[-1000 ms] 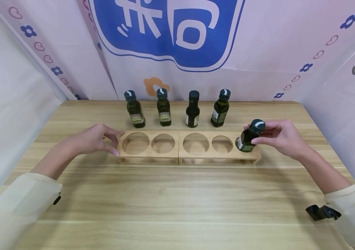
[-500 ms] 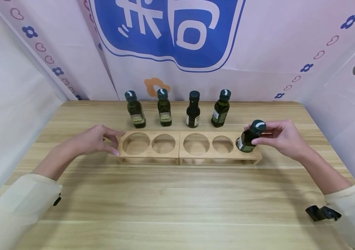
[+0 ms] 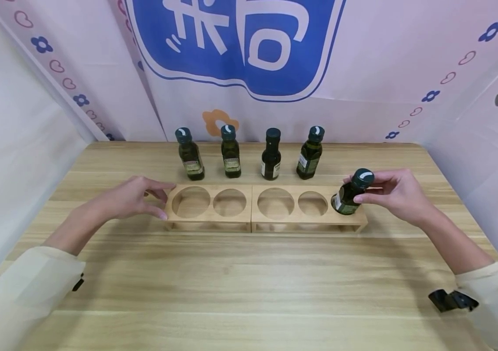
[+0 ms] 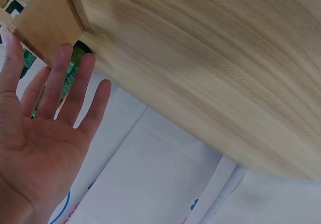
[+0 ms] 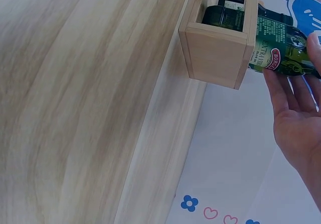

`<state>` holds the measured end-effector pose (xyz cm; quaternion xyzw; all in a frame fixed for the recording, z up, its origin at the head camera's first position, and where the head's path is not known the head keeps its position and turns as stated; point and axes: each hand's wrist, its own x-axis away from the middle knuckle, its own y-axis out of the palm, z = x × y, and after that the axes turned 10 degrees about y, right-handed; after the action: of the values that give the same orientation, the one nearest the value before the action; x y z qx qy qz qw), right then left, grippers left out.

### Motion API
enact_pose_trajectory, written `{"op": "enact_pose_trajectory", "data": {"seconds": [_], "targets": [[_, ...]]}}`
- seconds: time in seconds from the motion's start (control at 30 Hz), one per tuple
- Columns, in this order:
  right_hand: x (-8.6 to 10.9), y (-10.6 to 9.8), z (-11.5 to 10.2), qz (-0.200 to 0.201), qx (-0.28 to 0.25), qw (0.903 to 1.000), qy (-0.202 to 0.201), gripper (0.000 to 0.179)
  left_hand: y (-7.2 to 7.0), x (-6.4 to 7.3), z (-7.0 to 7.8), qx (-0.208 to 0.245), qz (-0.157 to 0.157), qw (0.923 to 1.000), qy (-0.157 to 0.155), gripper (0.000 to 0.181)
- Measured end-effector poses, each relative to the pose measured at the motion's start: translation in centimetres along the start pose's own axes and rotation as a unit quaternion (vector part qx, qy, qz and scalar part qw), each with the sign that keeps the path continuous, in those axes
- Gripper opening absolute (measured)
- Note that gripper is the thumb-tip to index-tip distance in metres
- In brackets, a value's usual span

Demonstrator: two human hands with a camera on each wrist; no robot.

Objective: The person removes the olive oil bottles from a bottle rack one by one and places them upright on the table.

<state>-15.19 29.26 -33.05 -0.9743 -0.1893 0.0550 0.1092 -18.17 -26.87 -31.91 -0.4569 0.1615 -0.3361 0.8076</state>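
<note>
My right hand point(image 3: 398, 195) holds a small dark green olive oil bottle point(image 3: 346, 200) between thumb and fingers. The bottle leans slightly, its base inside the rightmost hole of a light wooden rack point(image 3: 252, 204). In the right wrist view its "extra virgin" label point(image 5: 266, 50) faces the camera, and its lower end shows inside the rack's frame. At the rack's other end, my left hand point(image 3: 128, 197) touches the corners with thumb and index finger. The left wrist view shows that hand's fingers point(image 4: 54, 78) largely straight beside the wooden end panel point(image 4: 47, 23).
Behind the rack several dark bottles stand in a row, including a left one point(image 3: 192, 158) and a right one point(image 3: 309, 156). The rack is two pieces side by side with round holes point(image 3: 190, 202). White printed cloth point(image 3: 363, 63) encloses the wooden table point(image 3: 249, 287).
</note>
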Motion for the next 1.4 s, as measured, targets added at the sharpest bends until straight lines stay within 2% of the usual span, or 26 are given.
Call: {"op": "enact_pose_trajectory", "data": {"seconds": [0.23, 0.57, 0.8, 1.07, 1.4], "targets": [[0.1, 0.0, -0.1, -0.001, -0.002, 1.0, 0.0, 0.035, 0.1, 0.1, 0.0, 0.012, 0.007, 0.9999, 0.009, 0.078], [0.0, -0.2, -0.5, -0.001, -0.016, 0.9998, -0.015, 0.036, 0.2, 0.1, -0.2, 0.043, 0.009, 0.999, -0.001, 0.075], [0.1, -0.4, -1.3, 0.012, -0.015, 0.9996, -0.021, 0.035, 0.2, 0.2, -0.5, 0.041, 0.005, 0.9991, -0.003, 0.077], [0.0, -0.7, -2.1, 0.008, -0.027, 0.999, -0.034, 0.033, 0.2, 0.2, -0.3, 0.035, 0.005, 0.9993, -0.01, 0.076], [-0.3, -1.2, -2.7, 0.009, -0.041, 0.9955, -0.085, 0.033, 0.2, 0.1, -0.3, 0.032, 0.001, 0.9994, -0.011, 0.078]]}}
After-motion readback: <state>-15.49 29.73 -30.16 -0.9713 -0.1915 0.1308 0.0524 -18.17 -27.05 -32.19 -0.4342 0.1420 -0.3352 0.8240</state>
